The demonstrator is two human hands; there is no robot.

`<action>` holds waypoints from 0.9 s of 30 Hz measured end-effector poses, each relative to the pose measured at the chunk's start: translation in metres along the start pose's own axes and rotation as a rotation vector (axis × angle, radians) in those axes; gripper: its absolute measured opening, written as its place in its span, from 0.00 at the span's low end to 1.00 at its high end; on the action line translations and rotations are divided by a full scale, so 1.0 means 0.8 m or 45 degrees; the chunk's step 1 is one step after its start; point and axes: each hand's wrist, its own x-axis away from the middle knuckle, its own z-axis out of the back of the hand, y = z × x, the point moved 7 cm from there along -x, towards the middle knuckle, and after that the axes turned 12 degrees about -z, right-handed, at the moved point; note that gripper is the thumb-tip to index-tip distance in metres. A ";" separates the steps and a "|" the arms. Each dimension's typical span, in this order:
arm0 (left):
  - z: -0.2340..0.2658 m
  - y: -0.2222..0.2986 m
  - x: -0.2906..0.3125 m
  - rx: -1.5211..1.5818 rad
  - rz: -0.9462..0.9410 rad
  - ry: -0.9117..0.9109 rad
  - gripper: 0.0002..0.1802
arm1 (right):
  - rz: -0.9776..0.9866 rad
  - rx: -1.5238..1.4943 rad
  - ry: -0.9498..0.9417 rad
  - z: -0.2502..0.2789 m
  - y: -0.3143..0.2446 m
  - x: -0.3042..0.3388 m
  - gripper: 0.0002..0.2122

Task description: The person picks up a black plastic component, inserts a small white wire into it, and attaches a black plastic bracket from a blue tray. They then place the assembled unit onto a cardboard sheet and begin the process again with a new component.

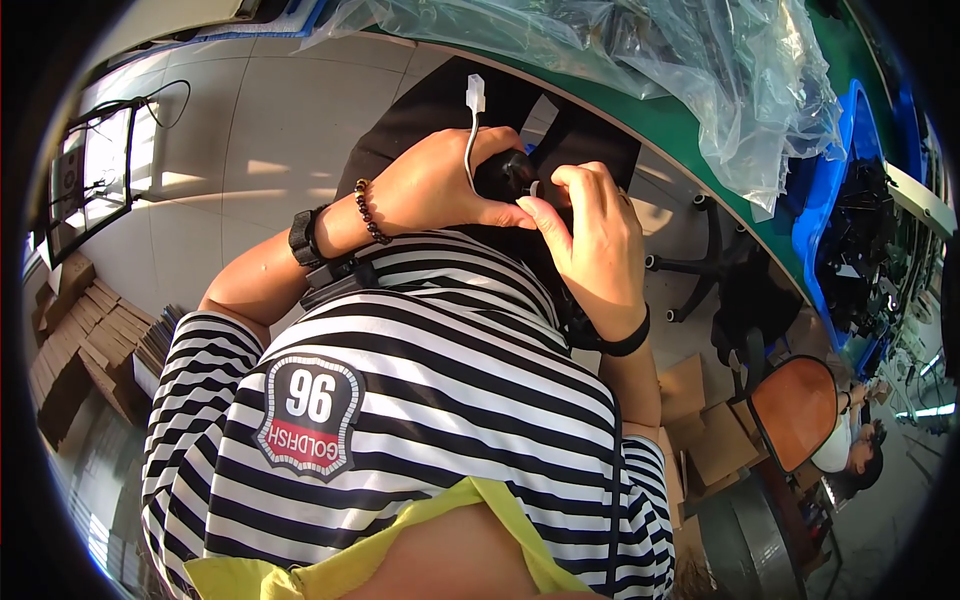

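Gripping a black thing (503,175), the left hand (440,178) likely steadies it; can't tell if the right hand (602,232) beside it pinches.

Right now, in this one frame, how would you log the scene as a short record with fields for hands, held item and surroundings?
Left hand: curled around a dark object; left hand
Right hand: right hand at the object's other side, thumb and fingers close to it; exact grip unclear
Cable: white cable over the left hand, ending in a pale connector
Table: green tabletop, clear plastic bags on it
Right side: blue bin, black parts inside
Background: orange chair
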 end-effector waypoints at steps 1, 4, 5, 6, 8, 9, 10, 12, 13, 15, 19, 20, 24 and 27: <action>-0.001 0.001 0.000 0.005 -0.006 -0.004 0.32 | 0.020 -0.076 -0.030 -0.001 0.000 -0.001 0.11; -0.005 0.006 -0.003 0.021 -0.030 -0.023 0.31 | 0.047 -0.218 -0.082 -0.002 0.001 -0.002 0.13; -0.005 0.007 -0.003 0.016 -0.027 -0.026 0.32 | 0.061 -0.163 -0.093 -0.004 0.001 -0.003 0.12; -0.006 0.008 -0.003 0.011 -0.024 -0.030 0.32 | 0.074 -0.108 -0.104 -0.006 0.000 -0.003 0.12; -0.005 0.008 -0.003 0.005 -0.021 -0.031 0.33 | 0.090 -0.054 -0.116 -0.008 -0.002 -0.004 0.11; -0.006 0.006 -0.002 -0.007 -0.018 -0.036 0.33 | 0.012 0.005 -0.203 -0.016 0.003 -0.004 0.11; -0.007 0.004 -0.002 -0.019 -0.015 -0.042 0.34 | -0.067 0.063 -0.290 -0.024 0.008 -0.003 0.11; -0.008 0.000 -0.001 -0.030 -0.010 -0.046 0.34 | -0.144 0.121 -0.378 -0.031 0.013 -0.002 0.11; -0.008 -0.001 0.000 -0.027 -0.010 -0.045 0.34 | -0.099 0.094 -0.302 -0.026 0.009 -0.004 0.11; -0.008 -0.002 0.001 -0.019 -0.010 -0.043 0.34 | -0.009 0.041 -0.149 -0.015 0.001 -0.005 0.12; -0.005 0.002 0.001 -0.095 -0.104 0.000 0.34 | 0.181 -0.093 -0.013 -0.008 -0.006 -0.004 0.13; -0.005 0.003 0.000 -0.094 -0.104 -0.001 0.34 | 0.179 -0.092 -0.013 -0.010 -0.004 -0.003 0.13; -0.004 0.001 -0.003 -0.110 0.039 -0.061 0.35 | -0.023 -0.052 -0.195 -0.028 0.011 -0.006 0.12; -0.006 0.001 -0.005 -0.033 0.068 -0.117 0.35 | -0.043 -0.084 -0.174 -0.019 0.009 -0.005 0.11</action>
